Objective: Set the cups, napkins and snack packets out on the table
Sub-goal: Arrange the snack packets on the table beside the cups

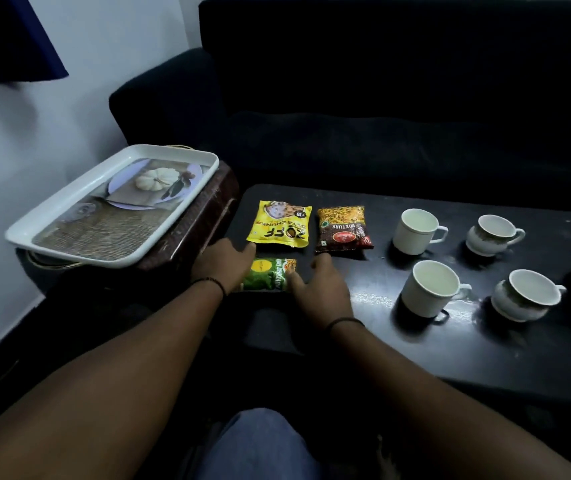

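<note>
Green packet (270, 274) lies between the left hand (223, 263) and right hand (318, 289), both open, touching its ends; square it at six o'clock of the yellow packet (280, 224).

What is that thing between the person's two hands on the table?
A green snack packet lies flat on the black table, between the left hand and right hand. The head view shows both hands at its ends.

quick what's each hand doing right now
Left hand: open, fingers on the left end of the green snack packet.
Right hand: open, thumb at that packet's right end; no closed grip.
</note>
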